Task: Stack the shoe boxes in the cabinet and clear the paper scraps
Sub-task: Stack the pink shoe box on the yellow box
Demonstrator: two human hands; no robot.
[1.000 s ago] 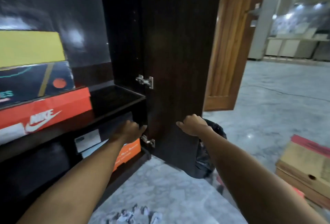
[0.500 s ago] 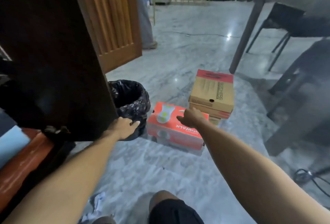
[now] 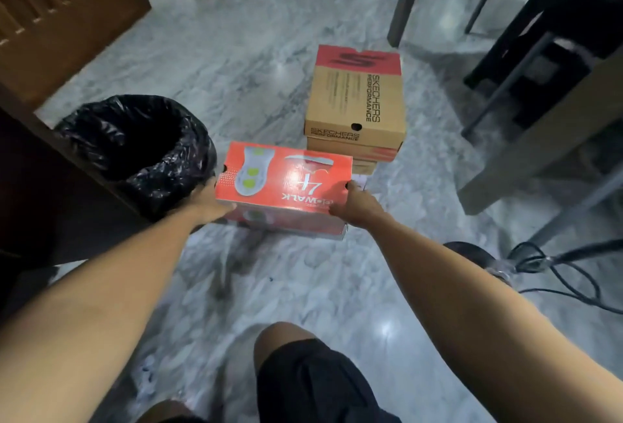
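Midway through at best, judging from the floor: orange-red cardboard shoe box with the white sole print on its lid (image 3: 286, 183) down on the grey marbled floor (image 3: 269, 287), not yet in the cabinet, and behind it a stack of tan cardboard Skechers boxes with red trim (image 3: 354, 102) waiting as well. Dark wooden cabinet panel (image 3: 43, 186) just visible at the left edge, shelves out of view, so no telling how many boxes already sit inside. Crumpled white paper scraps (image 3: 146, 378) lying low on the floor near the knee, apparently uncleared, with the black-bagged round waste bin (image 3: 135, 146) standing just beside the orange box. Now the grip: left hand (image 3: 207, 205) against the box's left end, fingers tucked out of sight behind it; right hand (image 3: 354, 208) curled round the near right corner, thumb side up at the lid edge. Box squarely between the two hands, clamped end to end, bottom edge seemingly touching the floor or barely off it, hard to say which. Lift and turn toward the cabinet the likely next call. Black cables (image 3: 556, 274) off to the right, well apart.
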